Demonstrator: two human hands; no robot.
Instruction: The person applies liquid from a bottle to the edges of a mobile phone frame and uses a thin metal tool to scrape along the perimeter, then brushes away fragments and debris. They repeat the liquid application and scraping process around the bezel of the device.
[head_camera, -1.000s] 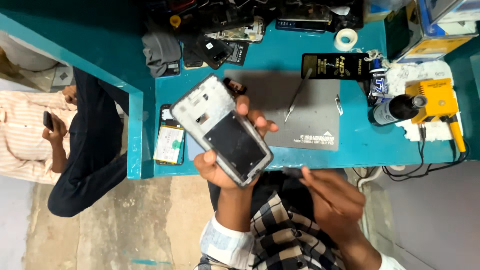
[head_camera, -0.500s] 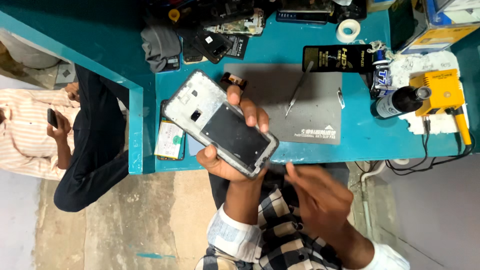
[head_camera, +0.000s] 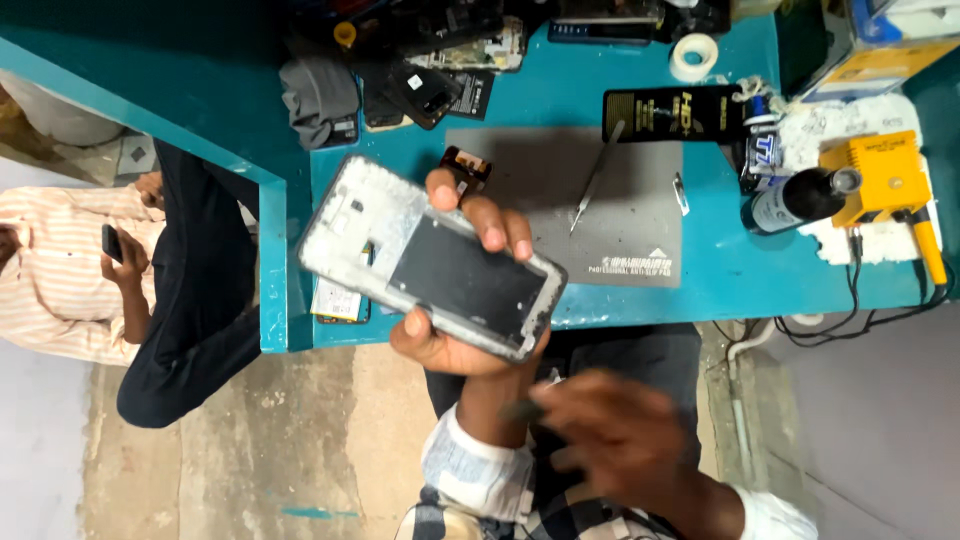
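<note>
My left hand (head_camera: 455, 335) grips an opened smartphone frame (head_camera: 430, 255), silver-grey with a dark rectangular panel in its middle. It is held tilted above the front edge of the teal table (head_camera: 560, 80), thumb under the near edge and fingers over the far edge. My right hand (head_camera: 615, 435) is below the phone, over my lap and blurred by motion. A small dark shape shows at its fingertips, but I cannot tell whether it holds anything.
A grey work mat (head_camera: 640, 225) carries a thin metal tool (head_camera: 595, 190). Around it are a black flat box (head_camera: 675, 115), a tape roll (head_camera: 693, 55), a dark bottle (head_camera: 800, 200), a yellow device (head_camera: 880, 170) and phone parts (head_camera: 420, 90). Another person (head_camera: 70, 280) sits at the left.
The phone frame has turned flatter and shifted slightly left in my left hand. My right hand has dropped down and left, beneath the phone, and is now blurred.
</note>
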